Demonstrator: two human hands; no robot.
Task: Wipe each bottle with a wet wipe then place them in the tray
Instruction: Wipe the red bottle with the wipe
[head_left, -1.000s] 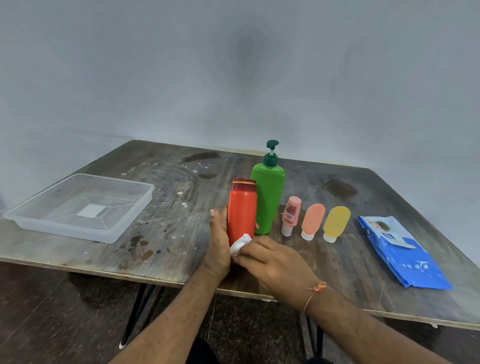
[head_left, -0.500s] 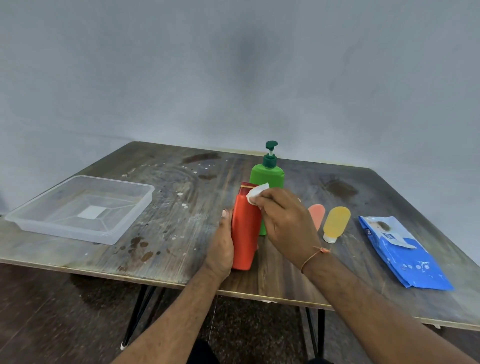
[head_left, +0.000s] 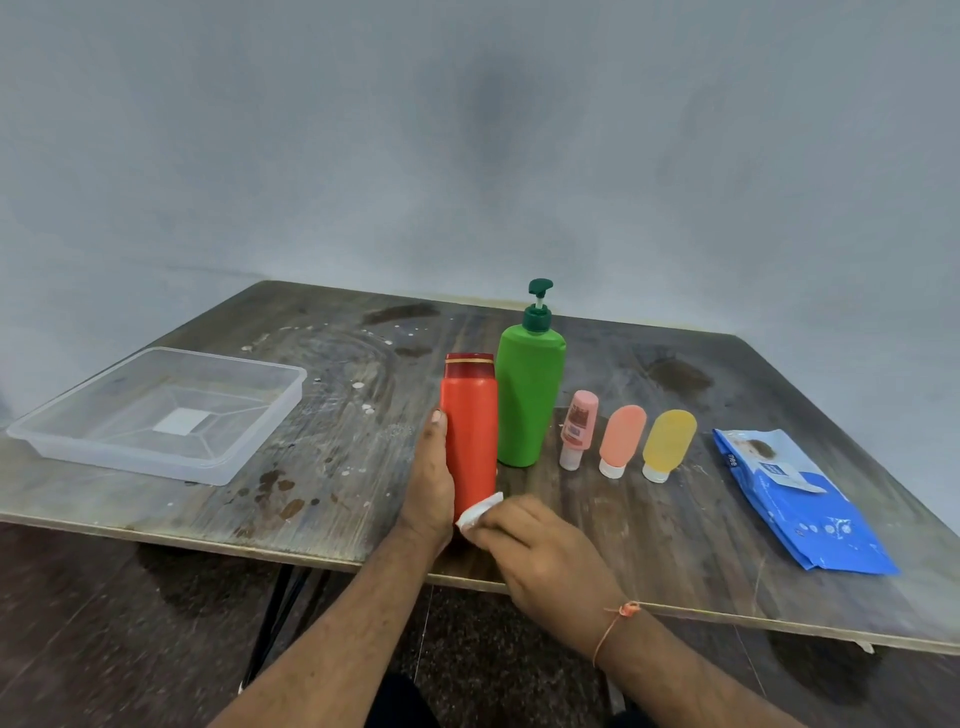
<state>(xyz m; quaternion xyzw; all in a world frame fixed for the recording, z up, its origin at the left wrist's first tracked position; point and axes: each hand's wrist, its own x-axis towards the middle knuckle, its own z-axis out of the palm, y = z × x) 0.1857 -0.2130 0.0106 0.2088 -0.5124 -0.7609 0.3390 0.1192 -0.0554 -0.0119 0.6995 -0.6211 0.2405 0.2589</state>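
Item, wet wipe (head_left: 480, 512): half a second ago we had it up at the cap of the red bottle (head_left: 469, 434); it is now back down at the bottle's base, pinched in our right hand (head_left: 540, 545), fingers curled round it. We read this as one more full stroke down the side, so wiping of this first bottle is under way, not yet finished. Item, left hand (head_left: 430, 480): wrapped about the red bottle's left flank, thumb up, holding it upright near the table's (head_left: 675, 530) front edge. Item, clear plastic tray (head_left: 47, 441): far left, well apart, holding no bottle; only a pale square shows at its bottom. Items awaiting: green pump bottle (head_left: 530, 400) just behind the red one, then pink tube (head_left: 579, 428), peach tube (head_left: 621, 439), yellow tube (head_left: 667, 444), each standing on its cap. Item, blue wipes pack (head_left: 800, 504): far right, lying flat.
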